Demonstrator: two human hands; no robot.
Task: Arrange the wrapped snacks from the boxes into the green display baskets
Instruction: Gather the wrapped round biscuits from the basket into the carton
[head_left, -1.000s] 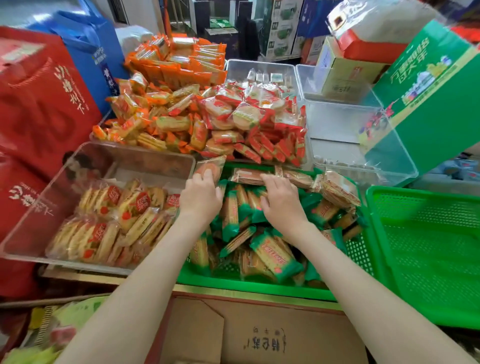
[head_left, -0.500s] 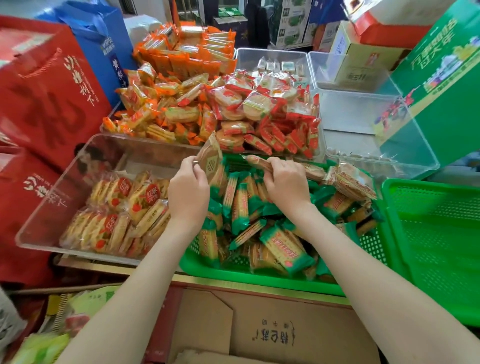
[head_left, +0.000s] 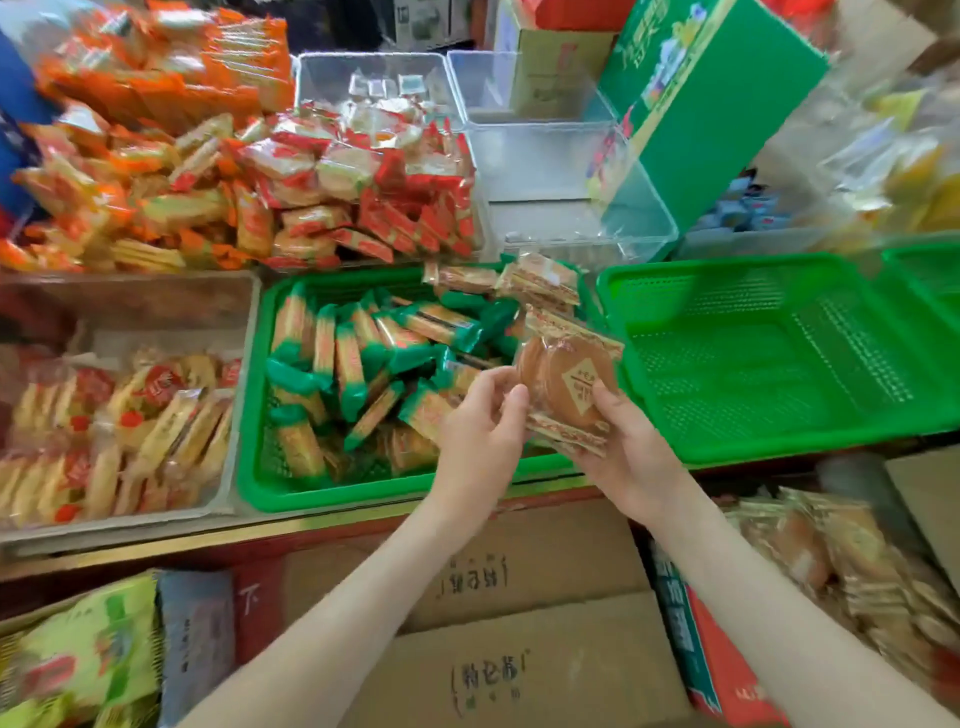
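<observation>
The left hand (head_left: 483, 423) pinches a clear-wrapped cake packet (head_left: 569, 387) with its fingers (head_left: 491, 379), and the right hand (head_left: 631, 457) curls its fingers beneath it. The packet hangs over the right rim of the full green basket (head_left: 249, 415), just beside the empty basket (head_left: 753, 364).

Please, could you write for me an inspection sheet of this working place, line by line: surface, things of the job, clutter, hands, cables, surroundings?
Surface: counter crowded with bins and baskets; only its front edge shows.
Job's things: filled green basket holds green-wrapped snacks; second green basket stands right of it; clear-wrapped round cakes are held over the filled basket's right edge.
Clutter: clear bin of red-label snacks at left; orange and red packets piled behind.
Hands: left hand pinches the cakes' left edge; right hand grips them from below.
Cables: nothing seen.
Surroundings: cardboard boxes below the counter; green carton behind, at right.
</observation>
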